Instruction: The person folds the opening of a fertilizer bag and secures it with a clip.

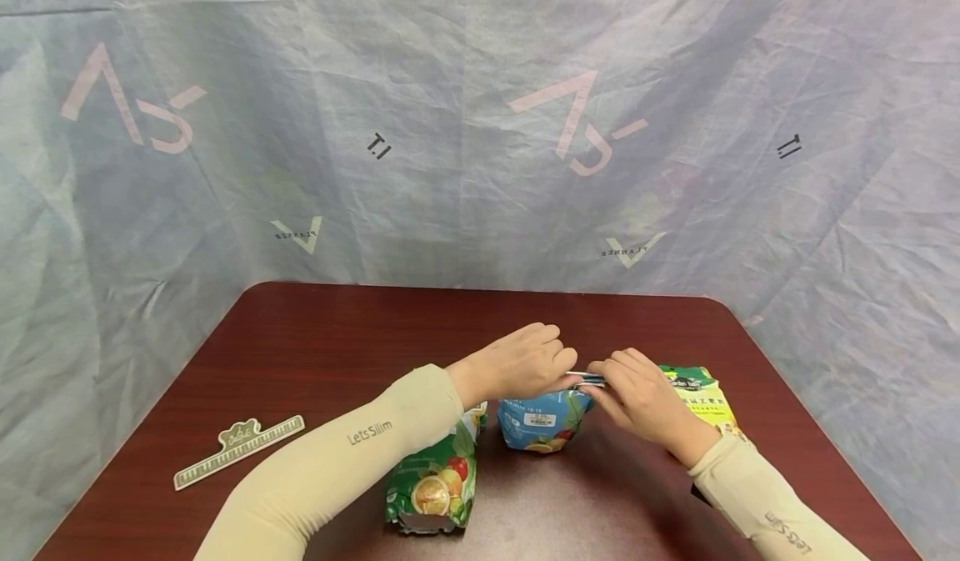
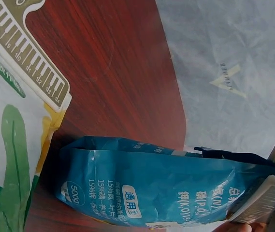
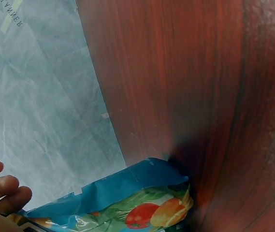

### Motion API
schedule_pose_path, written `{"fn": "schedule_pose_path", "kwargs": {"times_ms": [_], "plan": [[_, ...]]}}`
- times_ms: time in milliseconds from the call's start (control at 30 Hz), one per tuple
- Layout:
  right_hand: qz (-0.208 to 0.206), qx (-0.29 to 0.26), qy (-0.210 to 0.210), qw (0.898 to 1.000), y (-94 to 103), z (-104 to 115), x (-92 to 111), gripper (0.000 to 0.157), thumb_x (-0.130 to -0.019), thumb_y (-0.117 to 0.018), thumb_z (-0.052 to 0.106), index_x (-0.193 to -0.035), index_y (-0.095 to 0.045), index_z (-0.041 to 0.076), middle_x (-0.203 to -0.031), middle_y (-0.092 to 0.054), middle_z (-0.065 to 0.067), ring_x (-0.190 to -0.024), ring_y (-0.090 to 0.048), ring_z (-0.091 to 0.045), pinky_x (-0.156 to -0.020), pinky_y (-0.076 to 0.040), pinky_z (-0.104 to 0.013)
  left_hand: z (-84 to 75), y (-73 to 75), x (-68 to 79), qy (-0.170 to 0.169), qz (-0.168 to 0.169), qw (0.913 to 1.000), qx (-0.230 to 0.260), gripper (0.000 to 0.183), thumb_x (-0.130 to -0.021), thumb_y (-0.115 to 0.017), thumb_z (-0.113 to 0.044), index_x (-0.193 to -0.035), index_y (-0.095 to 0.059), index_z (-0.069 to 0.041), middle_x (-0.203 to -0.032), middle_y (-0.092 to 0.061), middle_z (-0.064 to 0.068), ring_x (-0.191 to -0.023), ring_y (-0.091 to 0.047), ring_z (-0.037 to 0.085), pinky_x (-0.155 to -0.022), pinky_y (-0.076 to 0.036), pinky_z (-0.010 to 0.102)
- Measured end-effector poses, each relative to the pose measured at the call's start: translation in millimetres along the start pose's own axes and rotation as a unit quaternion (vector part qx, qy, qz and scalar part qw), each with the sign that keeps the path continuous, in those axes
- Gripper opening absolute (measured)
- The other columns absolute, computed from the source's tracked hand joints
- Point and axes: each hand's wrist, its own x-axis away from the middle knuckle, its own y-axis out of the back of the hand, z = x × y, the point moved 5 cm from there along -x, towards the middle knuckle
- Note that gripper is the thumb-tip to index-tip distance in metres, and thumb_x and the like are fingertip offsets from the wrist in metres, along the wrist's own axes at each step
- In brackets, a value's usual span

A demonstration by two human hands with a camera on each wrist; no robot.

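Left hand and right hand nearly meet, fingers pinching a pale clip at the top of a blue bag just below them. Partly hidden by the left forearm is a green bag; a yellow bag lies just right of the right hand, a ruler-edged clip well left of the left.

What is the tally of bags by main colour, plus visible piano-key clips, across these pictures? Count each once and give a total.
Green bag: 1
Blue bag: 1
Yellow bag: 1
Piano-key clips: 3 (one on the table, one on the green bag, one at the blue bag)
Total: 6
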Motion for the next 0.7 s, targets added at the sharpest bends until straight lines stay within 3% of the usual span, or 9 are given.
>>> {"fn": "schedule_pose_path", "kwargs": {"times_ms": [700], "plan": [[0.007,0.015,0.012,1.0,-0.7,1.3,-1.3,0.033,-0.096,-0.048,0.026,-0.086,-0.061,-0.003,-0.078,-0.056,-0.005,-0.062,-0.046,-0.017,-0.06,-0.039,-0.03,0.7,-0.1,0.4,0.013,-0.008,0.9998,-0.013,0.035,-0.091,-0.049,-0.041,-0.07,-0.046,-0.014,-0.053,-0.041,-0.005,-0.055,-0.028,0.013,-0.052,-0.027,0.026]]}}
